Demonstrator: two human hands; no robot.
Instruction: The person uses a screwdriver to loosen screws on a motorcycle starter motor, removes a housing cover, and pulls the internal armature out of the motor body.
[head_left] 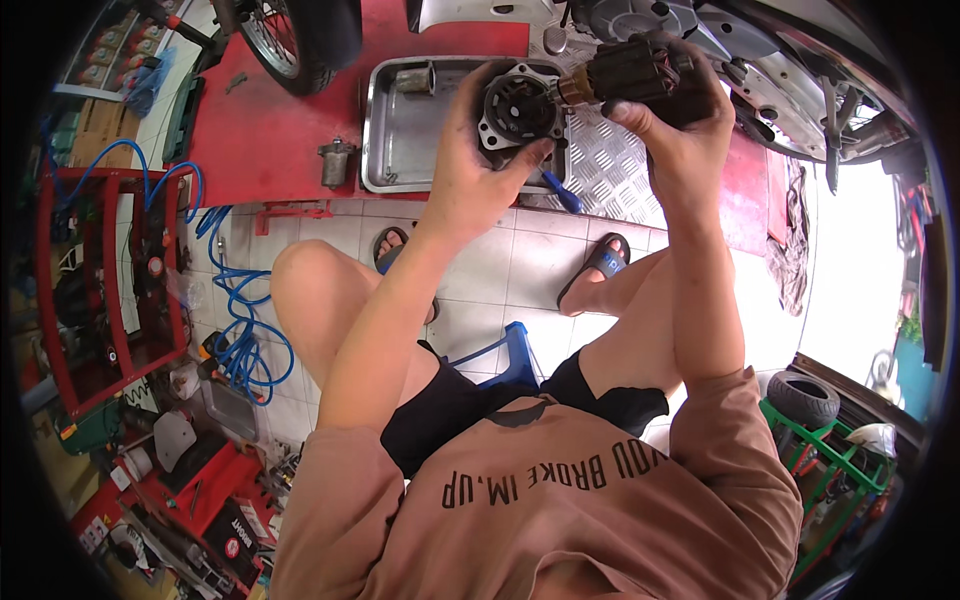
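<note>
My left hand is closed around the rim of a round dark motor end cover with a pale flange and bolt holes. Its open inside faces up. In my right hand is a dark motor armature, gripped from the outer side, thumb along its underside. The armature lies sideways, its copper commutator pointing left at the cover; I cannot tell whether the two touch. Below both hands is a shallow metal tray. A metal cylinder lies at its far left, and a blue-handled tool leans over its near right edge.
Left of the tray, a small metal motor part stands on the red platform. A wheel is at the far left, motorcycle parts at the far right. A coiled blue hose lies on the tiles beside a red rack.
</note>
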